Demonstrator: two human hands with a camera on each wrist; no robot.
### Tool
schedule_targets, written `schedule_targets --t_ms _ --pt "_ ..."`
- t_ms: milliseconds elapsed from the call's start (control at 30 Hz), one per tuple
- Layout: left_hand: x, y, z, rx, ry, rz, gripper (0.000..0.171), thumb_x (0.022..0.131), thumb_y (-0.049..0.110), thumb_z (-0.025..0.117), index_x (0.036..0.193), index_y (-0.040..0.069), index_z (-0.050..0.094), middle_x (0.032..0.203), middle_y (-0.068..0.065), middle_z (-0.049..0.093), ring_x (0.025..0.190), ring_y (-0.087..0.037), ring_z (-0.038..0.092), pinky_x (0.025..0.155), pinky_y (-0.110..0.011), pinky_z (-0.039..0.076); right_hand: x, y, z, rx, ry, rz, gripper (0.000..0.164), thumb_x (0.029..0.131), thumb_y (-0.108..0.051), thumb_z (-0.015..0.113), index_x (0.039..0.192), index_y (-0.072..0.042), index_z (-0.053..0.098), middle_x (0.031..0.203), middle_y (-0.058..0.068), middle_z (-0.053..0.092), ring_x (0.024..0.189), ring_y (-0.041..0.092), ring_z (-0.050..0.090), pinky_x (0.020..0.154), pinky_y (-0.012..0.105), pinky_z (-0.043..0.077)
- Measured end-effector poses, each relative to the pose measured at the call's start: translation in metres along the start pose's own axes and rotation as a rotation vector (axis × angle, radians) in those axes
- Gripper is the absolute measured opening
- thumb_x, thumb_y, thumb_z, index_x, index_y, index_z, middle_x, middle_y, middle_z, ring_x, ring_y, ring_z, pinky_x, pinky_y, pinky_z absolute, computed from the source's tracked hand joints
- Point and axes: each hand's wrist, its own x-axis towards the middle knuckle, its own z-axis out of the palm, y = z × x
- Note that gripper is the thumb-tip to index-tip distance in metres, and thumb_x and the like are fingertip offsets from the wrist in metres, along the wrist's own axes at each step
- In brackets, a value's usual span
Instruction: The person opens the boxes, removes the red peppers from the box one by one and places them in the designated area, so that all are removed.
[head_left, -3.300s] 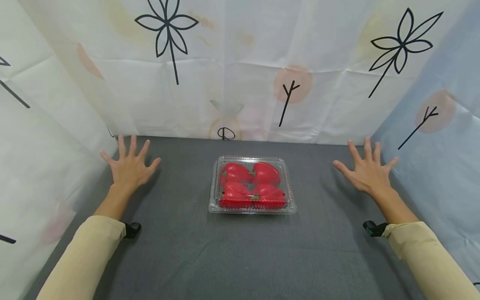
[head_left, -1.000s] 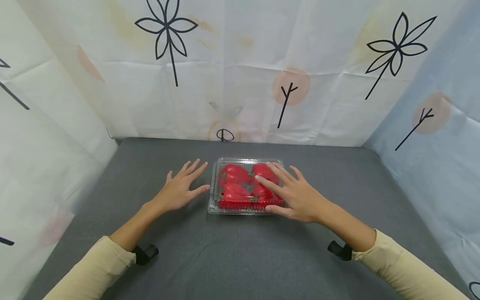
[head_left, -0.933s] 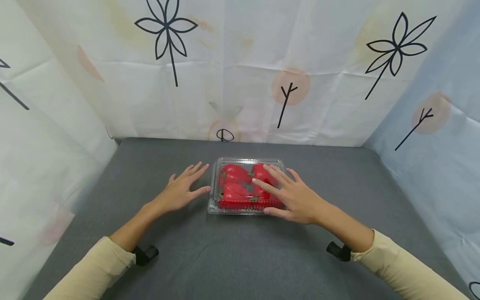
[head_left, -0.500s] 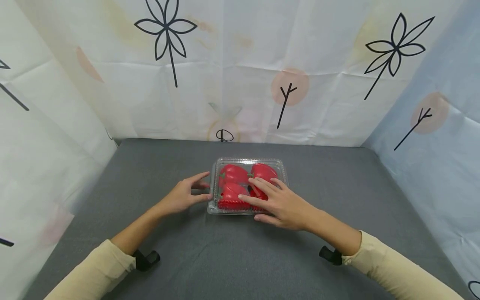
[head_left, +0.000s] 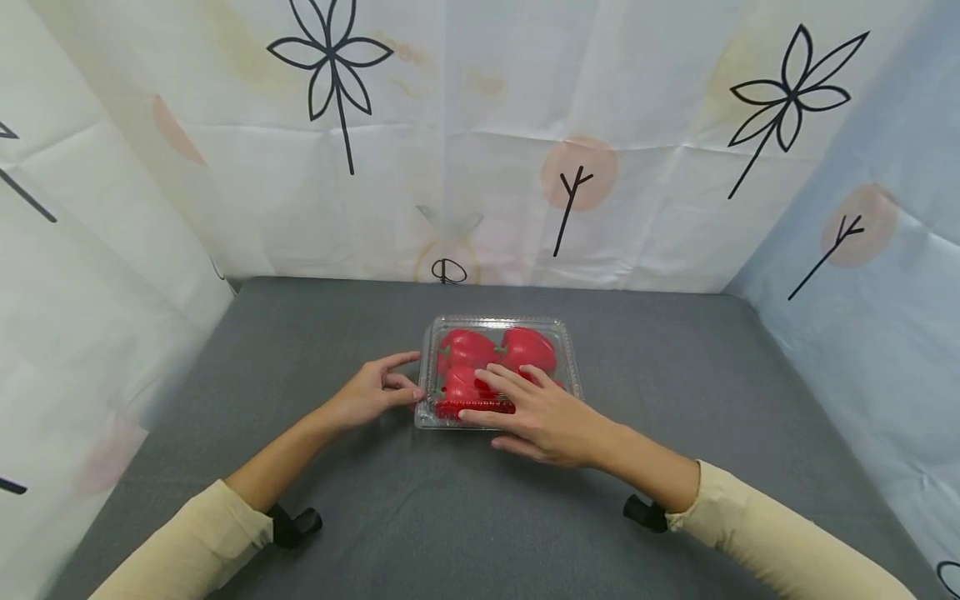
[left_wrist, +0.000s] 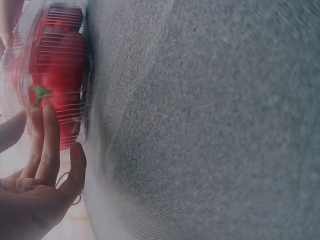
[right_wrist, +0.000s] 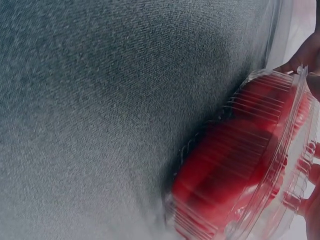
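Note:
A clear plastic clamshell box (head_left: pixel 573 379) lies closed on the grey cloth, with several red bell peppers (head_left: pixel 528 348) inside. At its left edge is my left hand (head_left: pixel 367 395), thumb and fingers pinching the rim near the front left corner. Two fingertips meet the ribbed side of the box (left_wrist: pixel 62 65) by a green stem in the left wrist view. Over the front right part of the lid my right hand (head_left: pixel 551 423) is spread with slightly bent fingers, its thumb near the front rim. That hand covers most of the front right pepper.
Grey cloth (head_left: pixel 450 517) covers the table around the box. A white printed curtain (head_left: pixel 495 100) hangs behind and at the left, and a bluish one (head_left: pixel 885 317) at the right. Each wrist carries a black camera mount.
Both hands have come in from the far sides to the box. Lately the left fingers have bent onto the left rim, and the right hand has slid left and nearer across the lid.

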Motion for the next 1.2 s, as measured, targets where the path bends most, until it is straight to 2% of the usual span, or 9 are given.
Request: schedule_targets --t_ms 167,400,500,633,700,767,1000,1200 --pt "0.0 0.0 -0.001 -0.038 -0.022 -0.032 0.072 0.096 0.019 0.068 0.153 0.0 0.028 0.104 -0.012 0.073 0.095 -0.024 0.069 0.096 -0.043 0.047 0.003 -0.002 0.001 -0.018 -0.003 -0.028 0.058 0.09 -0.04 0.071 0.144 -0.029 0.054 0.152 0.014 0.041 0.142 0.032 0.034 0.105 0.057 0.037" --pt "0.002 -0.002 -0.002 -0.068 -0.067 -0.116 0.07 0.097 0.026 0.065 0.153 0.003 0.03 0.106 -0.012 0.074 0.095 -0.024 0.07 0.105 -0.056 0.038 0.008 -0.006 0.001 0.0 0.0 -0.022 0.053 0.086 -0.038 0.076 0.135 -0.025 0.062 0.149 0.014 0.044 0.14 0.031 0.036 0.104 0.057 0.039" --pt "0.001 -0.004 -0.002 -0.109 -0.105 -0.132 0.068 0.099 0.023 0.06 0.154 0.003 0.027 0.106 -0.012 0.073 0.096 -0.023 0.07 0.103 -0.052 0.042 0.011 -0.008 0.002 0.004 0.022 -0.015 0.05 0.085 -0.036 0.078 0.132 -0.024 0.064 0.146 0.015 0.046 0.137 0.03 0.039 0.103 0.056 0.04" --pt "-0.002 -0.007 -0.003 -0.165 -0.165 -0.104 0.072 0.096 0.014 0.059 0.155 0.001 0.021 0.105 -0.011 0.073 0.094 -0.02 0.068 0.093 -0.037 0.051 0.016 -0.01 0.005 0.001 0.07 -0.013 0.045 0.082 -0.032 0.081 0.124 -0.022 0.067 0.139 0.015 0.051 0.132 0.029 0.044 0.101 0.053 0.042" --pt "-0.003 -0.008 -0.003 -0.177 -0.192 -0.089 0.077 0.094 0.013 0.061 0.156 0.001 0.018 0.105 -0.011 0.073 0.094 -0.017 0.067 0.091 -0.032 0.049 0.019 -0.011 0.007 0.006 0.098 -0.014 0.043 0.081 -0.03 0.082 0.12 -0.02 0.068 0.136 0.015 0.053 0.128 0.029 0.047 0.099 0.05 0.043" --pt "-0.003 -0.009 -0.004 -0.185 -0.218 -0.076 0.08 0.093 0.012 0.063 0.156 0.001 0.015 0.105 -0.011 0.073 0.094 -0.016 0.066 0.092 -0.031 0.047 0.021 -0.012 0.009 0.011 0.124 -0.013 0.04 0.081 -0.028 0.083 0.117 -0.02 0.069 0.132 0.014 0.055 0.125 0.029 0.049 0.098 0.048 0.044" --pt "-0.004 -0.01 -0.004 -0.235 -0.28 -0.102 0.089 0.092 0.014 0.07 0.158 0.007 0.011 0.109 -0.011 0.072 0.1 -0.02 0.068 0.102 -0.038 0.043 0.025 -0.013 0.013 0.019 0.171 0.006 0.036 0.079 -0.024 0.085 0.112 -0.019 0.072 0.125 0.013 0.058 0.119 0.028 0.053 0.097 0.044 0.045" --pt "-0.005 -0.012 -0.002 -0.285 -0.29 -0.117 0.089 0.092 0.011 0.07 0.158 0.008 0.01 0.11 -0.012 0.072 0.099 -0.02 0.068 0.097 -0.033 0.047 0.027 -0.015 0.015 0.037 0.185 0.027 0.035 0.078 -0.023 0.085 0.11 -0.019 0.072 0.123 0.012 0.06 0.117 0.028 0.054 0.097 0.043 0.047"
